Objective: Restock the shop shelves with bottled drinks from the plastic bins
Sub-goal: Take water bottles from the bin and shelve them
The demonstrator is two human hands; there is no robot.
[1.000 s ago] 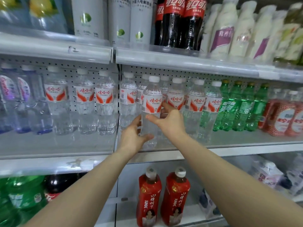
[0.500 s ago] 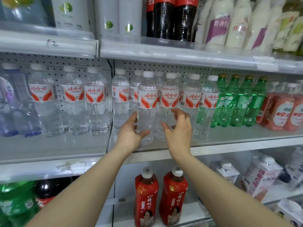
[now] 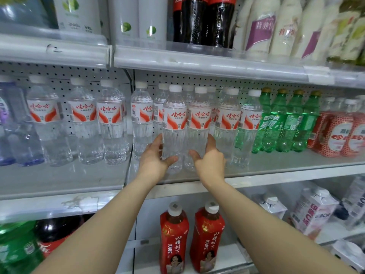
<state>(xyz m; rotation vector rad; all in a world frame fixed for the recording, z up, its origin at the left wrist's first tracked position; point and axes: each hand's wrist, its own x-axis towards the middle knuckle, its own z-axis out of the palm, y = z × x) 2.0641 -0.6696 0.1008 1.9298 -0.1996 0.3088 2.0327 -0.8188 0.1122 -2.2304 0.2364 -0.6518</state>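
On the middle shelf (image 3: 276, 175) stand clear water bottles with red-and-white labels and white caps. My left hand (image 3: 154, 159) grips the lower body of one front water bottle (image 3: 173, 119). Right beside it, my right hand (image 3: 209, 161) grips the lower body of a second water bottle (image 3: 199, 119). Both bottles stand upright at the shelf's front, touching each other. More water bottles line up behind and to both sides. No plastic bin is in view.
Green soda bottles (image 3: 284, 119) and red-patterned bottles (image 3: 335, 133) fill the shelf to the right. Cola and white bottles stand on the shelf above (image 3: 197, 64). Two red juice bottles (image 3: 173, 238) and cartons (image 3: 314, 210) sit on the shelf below.
My right hand moved from the bottles behind onto the second front bottle and closed round it. My left hand kept its hold on the first bottle. The view tilted down slightly.
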